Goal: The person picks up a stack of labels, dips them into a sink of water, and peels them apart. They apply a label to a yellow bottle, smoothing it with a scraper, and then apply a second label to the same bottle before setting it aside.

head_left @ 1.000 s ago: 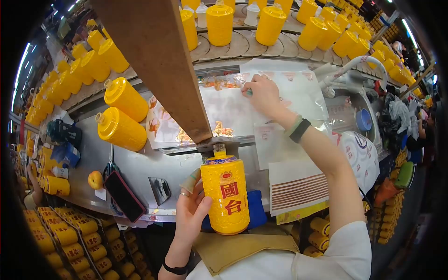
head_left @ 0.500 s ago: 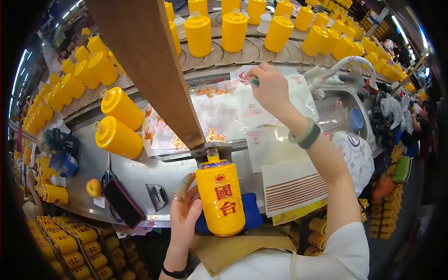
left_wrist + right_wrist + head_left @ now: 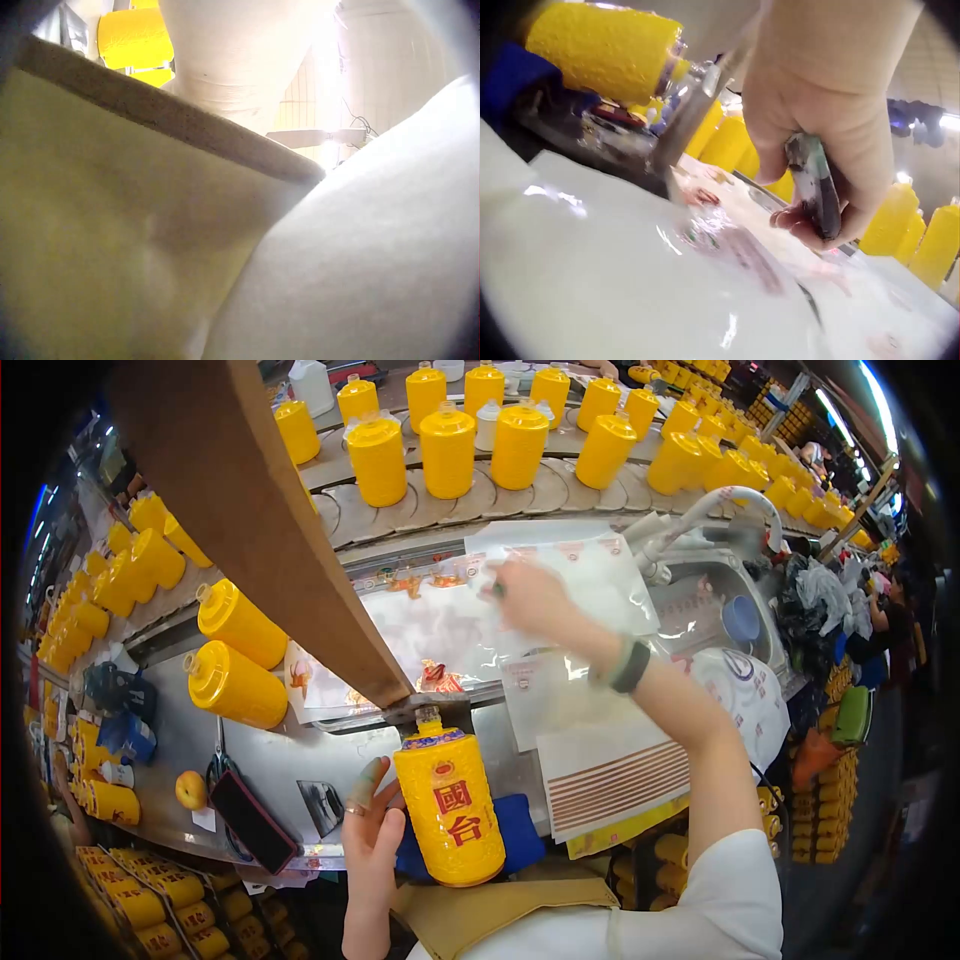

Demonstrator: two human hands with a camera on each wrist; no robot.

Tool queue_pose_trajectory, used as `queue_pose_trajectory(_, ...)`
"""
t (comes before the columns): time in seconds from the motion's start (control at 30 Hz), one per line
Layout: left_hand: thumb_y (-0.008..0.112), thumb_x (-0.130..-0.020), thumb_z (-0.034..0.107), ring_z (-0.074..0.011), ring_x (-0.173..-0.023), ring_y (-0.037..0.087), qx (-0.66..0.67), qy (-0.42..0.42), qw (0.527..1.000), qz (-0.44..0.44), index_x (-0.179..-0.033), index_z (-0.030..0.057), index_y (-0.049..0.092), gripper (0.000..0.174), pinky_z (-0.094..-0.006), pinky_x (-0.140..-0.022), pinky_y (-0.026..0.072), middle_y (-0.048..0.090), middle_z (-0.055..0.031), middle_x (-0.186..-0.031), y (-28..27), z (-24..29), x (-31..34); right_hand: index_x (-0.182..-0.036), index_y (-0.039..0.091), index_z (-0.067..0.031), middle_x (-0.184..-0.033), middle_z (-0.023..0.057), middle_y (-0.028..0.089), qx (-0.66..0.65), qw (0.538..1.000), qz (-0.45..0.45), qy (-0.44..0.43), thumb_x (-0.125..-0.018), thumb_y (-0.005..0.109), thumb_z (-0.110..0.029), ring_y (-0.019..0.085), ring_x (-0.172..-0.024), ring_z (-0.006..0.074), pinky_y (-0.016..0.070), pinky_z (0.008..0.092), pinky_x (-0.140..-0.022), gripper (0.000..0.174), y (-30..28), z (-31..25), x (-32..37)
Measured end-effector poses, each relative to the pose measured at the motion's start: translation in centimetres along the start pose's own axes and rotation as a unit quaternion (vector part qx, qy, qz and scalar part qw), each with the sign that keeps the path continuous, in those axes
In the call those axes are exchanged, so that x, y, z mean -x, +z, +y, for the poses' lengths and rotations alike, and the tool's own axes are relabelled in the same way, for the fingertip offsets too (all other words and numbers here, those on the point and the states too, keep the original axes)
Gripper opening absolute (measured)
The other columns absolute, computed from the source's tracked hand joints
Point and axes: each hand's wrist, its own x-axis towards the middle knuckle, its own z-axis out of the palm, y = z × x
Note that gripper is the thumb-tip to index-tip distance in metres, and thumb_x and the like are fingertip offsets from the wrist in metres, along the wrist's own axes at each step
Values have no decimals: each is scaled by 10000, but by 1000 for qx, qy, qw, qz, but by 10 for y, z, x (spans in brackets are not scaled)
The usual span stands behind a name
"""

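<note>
In the head view a yellow bottle with red characters stands upright in front of the wooden post, its neck at the metal bracket. My left hand is beside the bottle's left side, fingers loosely extended, one wearing a finger cot. Over the white decal sheets is my right hand, blurred. It grips a small flat green-and-dark tool, seen in the right wrist view between palm and curled fingers. Apron and sleeve fill most of the left wrist view, leaving out the left hand's fingers.
A wooden post slants across the left. Two yellow bottles stand left of the sheets, near scissors and a phone. A sink lies right. Behind runs a conveyor carrying many bottles. A striped sheet overhangs the front edge.
The head view has shifted, so the scene slides left. My right hand has come down leftward and nearer to me over the sheets, still gripping the tool. My left hand remains beside the bottle.
</note>
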Motion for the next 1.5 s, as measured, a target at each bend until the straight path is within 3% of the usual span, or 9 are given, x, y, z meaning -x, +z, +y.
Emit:
queue_pose_trajectory(0.2,600,-975,141,-327,-1364,483,-31,-2,998,55,-1500,-11,375,591,-454,-1132,390,432,-186,-1524,-4,12,1,-1182,696,-88,-1110,151,692,153,986,59,30,-833,653,-78,641,-1059,359,519,474,-893,352,-37,114,-76)
queue_pose_trajectory(0.27,600,-974,145,-332,-1359,490,-28,5,998,59,-1496,2,391,580,-454,-1130,391,446,-182,-1517,-6,10,0,-1115,724,-100,-1125,139,692,143,987,-34,58,-795,675,-67,640,-1068,352,521,474,-891,325,-46,121,-73)
queue_pose_trajectory(0.37,531,-986,150,-334,-1334,515,-65,20,995,75,-1494,12,411,540,-430,-1102,430,456,-179,-1512,-4,13,-1,-991,737,-117,-1020,120,684,169,986,-3,10,-756,664,-46,639,-1032,336,531,455,-840,256,-57,110,-57)
queue_pose_trajectory(0.6,640,-954,213,-320,-1329,520,-77,66,989,105,-1467,7,428,592,-452,-1104,420,477,-183,-1494,-4,24,-1,-795,630,-80,-851,76,618,157,968,119,-153,-711,657,-30,610,-911,313,498,432,-717,102,-99,63,17)
queue_pose_trajectory(0.67,556,-991,146,-285,-1292,547,-107,139,980,98,-1453,-14,456,500,-414,-1077,446,510,-170,-1468,-5,24,0,-837,617,-89,-846,75,607,155,971,114,-139,-710,652,-1,608,-905,311,496,430,-718,158,-115,48,37)
queue_pose_trajectory(0.83,670,-906,163,-260,-1146,579,-195,275,932,133,-1346,-16,500,505,-385,-995,462,573,-164,-1276,3,25,10,-875,584,-84,-834,81,611,143,979,117,-85,-724,655,-16,615,-915,311,508,439,-725,180,-158,19,69)
queue_pose_trajectory(1.1,723,-826,39,-230,-1006,603,-282,358,889,-50,-1243,-18,581,444,-340,-881,503,586,-173,-1224,40,62,1,-972,596,-76,-931,101,670,126,981,135,-58,-757,620,-39,631,-922,345,514,453,-743,219,-194,20,45)
queue_pose_trajectory(1.27,737,-836,21,-242,-1066,624,-297,327,884,-153,-1303,3,560,500,-340,-915,517,588,-170,-1298,64,89,-5,-1053,680,-81,-948,152,698,90,990,94,-54,-784,580,-49,654,-983,359,524,440,-804,288,-213,29,14)
queue_pose_trajectory(1.5,733,-877,99,-240,-1131,613,-309,240,904,-175,-1336,-34,514,527,-364,-939,525,602,-167,-1215,80,107,-24,-1084,737,-67,-1041,233,708,74,996,19,-43,-818,549,-90,666,-997,399,523,435,-899,327,-245,43,-12)
